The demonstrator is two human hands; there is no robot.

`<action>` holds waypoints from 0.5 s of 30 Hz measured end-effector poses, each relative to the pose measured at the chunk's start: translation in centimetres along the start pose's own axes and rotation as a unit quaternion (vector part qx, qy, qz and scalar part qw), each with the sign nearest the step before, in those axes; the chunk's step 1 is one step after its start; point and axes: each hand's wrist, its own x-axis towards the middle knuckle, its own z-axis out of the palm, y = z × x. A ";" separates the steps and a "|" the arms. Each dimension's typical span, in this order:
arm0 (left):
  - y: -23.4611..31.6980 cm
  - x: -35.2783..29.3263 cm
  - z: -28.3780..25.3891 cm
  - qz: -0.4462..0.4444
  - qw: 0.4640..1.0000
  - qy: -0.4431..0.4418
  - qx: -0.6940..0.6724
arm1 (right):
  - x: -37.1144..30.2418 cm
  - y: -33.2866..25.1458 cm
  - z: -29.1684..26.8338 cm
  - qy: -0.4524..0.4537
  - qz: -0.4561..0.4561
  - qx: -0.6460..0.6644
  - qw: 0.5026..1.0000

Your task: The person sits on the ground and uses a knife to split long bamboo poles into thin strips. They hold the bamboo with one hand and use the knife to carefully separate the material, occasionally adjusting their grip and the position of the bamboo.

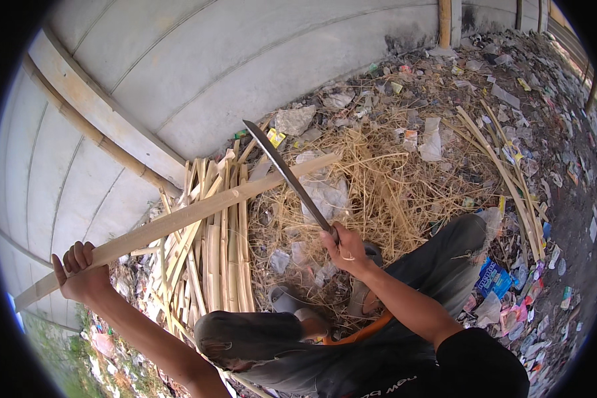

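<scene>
My left hand [82, 272] is wrapped round a long, flat bamboo strip [199, 211] near its lower left end. The strip slants up to the right, in front of my knees. My right hand [345, 251] grips a machete [292, 178] by its handle, which my fingers mostly hide. Its long dark blade points up and to the left and crosses the strip near the strip's far end. Whether blade and strip touch, I cannot tell. Beneath the far end lies a heap of thin bamboo shavings [385, 192].
A stack of split bamboo strips [229, 259] lies left of my feet. More long strips [511, 179] rest on the right. Beyond is a grey panel wall [245, 66] with a bamboo pole [106, 142] leaning by it. Litter and a blue wrapper [493, 277] cover the ground.
</scene>
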 end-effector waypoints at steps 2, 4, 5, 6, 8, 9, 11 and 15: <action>2.0 -0.2 -1.0 0.015 1.000 0.012 0.024 | 0.6 5.6 0.4 0.033 0.105 0.028 0.994; 2.1 0.1 -1.9 0.005 0.999 0.028 0.016 | 0.9 9.0 0.4 0.053 0.235 0.078 0.967; 1.2 0.3 -2.6 -0.010 0.999 0.039 0.010 | 0.4 9.2 0.4 0.049 0.186 0.052 0.980; 0.8 0.4 -3.5 -0.019 0.998 0.053 0.009 | -0.4 7.1 0.1 0.038 0.137 0.030 0.989; -0.4 1.0 -4.1 -0.064 0.997 0.036 -0.029 | -1.2 3.2 -0.4 0.005 0.069 0.009 0.998; -1.1 1.4 -4.4 -0.081 0.995 0.054 -0.034 | -1.0 1.7 -0.3 -0.016 0.051 0.004 0.999; -1.5 2.7 -5.1 -0.096 0.991 0.077 -0.053 | -0.4 0.1 -0.2 -0.039 0.049 -0.002 0.998; 1.6 5.1 -7.5 -0.080 0.989 0.076 -0.097 | 2.3 1.9 -4.3 0.006 0.144 0.026 0.989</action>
